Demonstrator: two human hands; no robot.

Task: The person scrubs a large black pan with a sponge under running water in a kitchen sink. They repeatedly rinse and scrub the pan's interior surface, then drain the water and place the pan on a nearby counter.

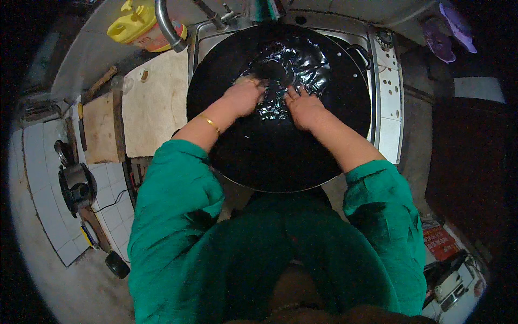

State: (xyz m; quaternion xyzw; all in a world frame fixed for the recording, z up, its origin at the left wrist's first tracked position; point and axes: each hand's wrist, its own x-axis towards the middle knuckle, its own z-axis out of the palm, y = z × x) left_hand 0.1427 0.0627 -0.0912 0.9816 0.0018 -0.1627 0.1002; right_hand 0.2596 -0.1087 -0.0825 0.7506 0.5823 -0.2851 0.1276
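Observation:
A large black wok (279, 162) rests over a steel sink (198, 44), with a pool of rippling water (311, 73) inside. My left hand (243, 97), a gold bangle on its wrist, is curled at the water's left edge. A pale tan, blurred object (245, 78) shows at its fingers; what it is, I cannot make out. Fingers spread, my right hand (303, 107) touches the water's near right edge and holds nothing visible. The fingertips of both hands are partly hidden by glare and water. One dark loop handle (362, 56) sticks out at the wok's upper right.
A curved metal faucet (168, 28) hangs over the sink's left corner, near a yellow jug (141, 30). Left of the wok lie a pale board (156, 109) and a wooden block (103, 127). Purple slippers (441, 40) are at upper right. White tiles (389, 137) edge the sink.

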